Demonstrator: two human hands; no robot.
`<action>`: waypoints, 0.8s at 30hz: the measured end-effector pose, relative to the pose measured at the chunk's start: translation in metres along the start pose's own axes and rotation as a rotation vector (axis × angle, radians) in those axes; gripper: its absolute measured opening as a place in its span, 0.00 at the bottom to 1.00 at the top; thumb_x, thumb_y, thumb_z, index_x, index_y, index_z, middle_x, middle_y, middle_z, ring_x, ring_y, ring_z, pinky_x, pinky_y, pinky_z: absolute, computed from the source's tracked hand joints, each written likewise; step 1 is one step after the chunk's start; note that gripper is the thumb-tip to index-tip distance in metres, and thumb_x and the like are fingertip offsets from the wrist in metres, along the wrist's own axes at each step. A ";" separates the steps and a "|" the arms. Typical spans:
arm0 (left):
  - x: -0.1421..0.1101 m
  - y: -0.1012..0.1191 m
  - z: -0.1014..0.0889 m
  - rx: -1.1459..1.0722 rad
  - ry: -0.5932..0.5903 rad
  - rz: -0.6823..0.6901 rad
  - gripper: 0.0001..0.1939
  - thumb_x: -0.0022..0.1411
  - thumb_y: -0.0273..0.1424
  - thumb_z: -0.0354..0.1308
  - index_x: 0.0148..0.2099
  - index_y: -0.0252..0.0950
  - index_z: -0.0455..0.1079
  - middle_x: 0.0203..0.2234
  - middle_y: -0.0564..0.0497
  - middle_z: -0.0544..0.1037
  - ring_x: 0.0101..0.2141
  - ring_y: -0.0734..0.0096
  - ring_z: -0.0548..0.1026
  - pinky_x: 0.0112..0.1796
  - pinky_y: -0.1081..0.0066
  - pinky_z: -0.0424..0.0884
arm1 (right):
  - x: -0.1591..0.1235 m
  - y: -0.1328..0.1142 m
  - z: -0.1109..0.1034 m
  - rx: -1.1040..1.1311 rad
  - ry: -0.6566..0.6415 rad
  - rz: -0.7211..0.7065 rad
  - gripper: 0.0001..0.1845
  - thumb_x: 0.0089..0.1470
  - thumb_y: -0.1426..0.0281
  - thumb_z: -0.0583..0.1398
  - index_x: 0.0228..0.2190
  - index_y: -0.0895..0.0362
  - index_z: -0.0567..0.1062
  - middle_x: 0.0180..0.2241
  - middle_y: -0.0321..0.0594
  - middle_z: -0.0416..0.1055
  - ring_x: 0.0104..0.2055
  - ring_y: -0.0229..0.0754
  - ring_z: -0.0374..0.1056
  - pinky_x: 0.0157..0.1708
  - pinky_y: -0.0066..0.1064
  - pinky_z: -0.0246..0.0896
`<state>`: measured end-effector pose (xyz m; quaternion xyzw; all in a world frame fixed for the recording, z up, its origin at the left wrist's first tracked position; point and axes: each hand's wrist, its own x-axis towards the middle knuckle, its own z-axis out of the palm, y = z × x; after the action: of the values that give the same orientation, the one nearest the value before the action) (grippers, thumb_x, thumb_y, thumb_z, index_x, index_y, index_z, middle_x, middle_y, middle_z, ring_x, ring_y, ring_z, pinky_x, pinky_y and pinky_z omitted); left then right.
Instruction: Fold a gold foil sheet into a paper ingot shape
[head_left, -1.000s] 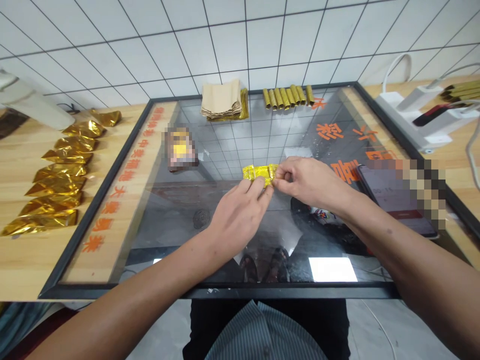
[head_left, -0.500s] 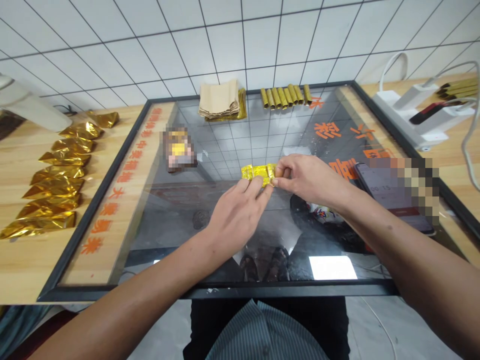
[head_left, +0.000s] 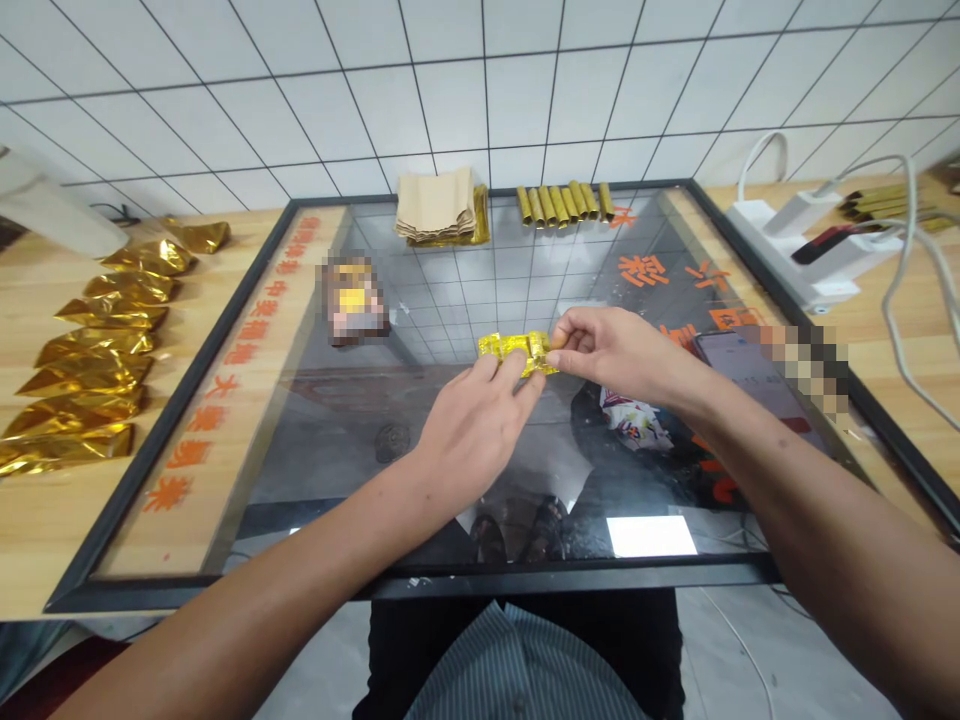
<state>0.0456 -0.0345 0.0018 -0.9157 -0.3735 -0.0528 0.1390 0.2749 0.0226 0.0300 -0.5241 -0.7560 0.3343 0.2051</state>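
A small piece of shiny gold foil, folded or wrapped, lies on the glass tabletop before me. My left hand reaches in from below and holds the foil down with its fingertips; its thumb is mostly hidden. At the foil's right end, my right hand has thumb and forefinger closed in a pinch on the edge. Whether anything is inside the foil cannot be seen.
Several gold foil packets line the wooden table at left. Brown paper sheets and several gold tubes sit at the back. A blurred packet, phone and power strip with cables flank the hands.
The view has shifted slightly. My right hand has drawn a little to the right at the foil's end, while my left fingers stay on the foil.
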 end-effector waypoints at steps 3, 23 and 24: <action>0.000 0.000 0.000 -0.006 0.013 -0.003 0.22 0.77 0.21 0.43 0.66 0.31 0.67 0.53 0.38 0.76 0.47 0.56 0.74 0.44 0.59 0.74 | -0.001 0.002 0.006 -0.124 0.029 -0.001 0.08 0.57 0.64 0.68 0.35 0.54 0.76 0.29 0.32 0.76 0.29 0.39 0.67 0.32 0.33 0.57; -0.002 0.001 0.002 -0.028 0.031 -0.033 0.20 0.75 0.22 0.48 0.65 0.32 0.70 0.51 0.40 0.75 0.43 0.57 0.72 0.41 0.60 0.72 | -0.004 -0.001 0.003 -0.161 0.021 0.073 0.08 0.57 0.63 0.67 0.34 0.53 0.75 0.29 0.32 0.76 0.29 0.39 0.68 0.31 0.32 0.56; -0.002 0.001 0.002 -0.021 0.023 -0.029 0.20 0.75 0.22 0.48 0.65 0.31 0.70 0.51 0.40 0.75 0.43 0.56 0.72 0.41 0.60 0.72 | -0.004 -0.001 0.005 -0.181 0.025 0.076 0.07 0.57 0.65 0.67 0.33 0.53 0.75 0.29 0.31 0.76 0.29 0.38 0.68 0.31 0.32 0.56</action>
<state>0.0449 -0.0359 -0.0005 -0.9108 -0.3847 -0.0693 0.1330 0.2723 0.0169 0.0277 -0.5728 -0.7601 0.2658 0.1534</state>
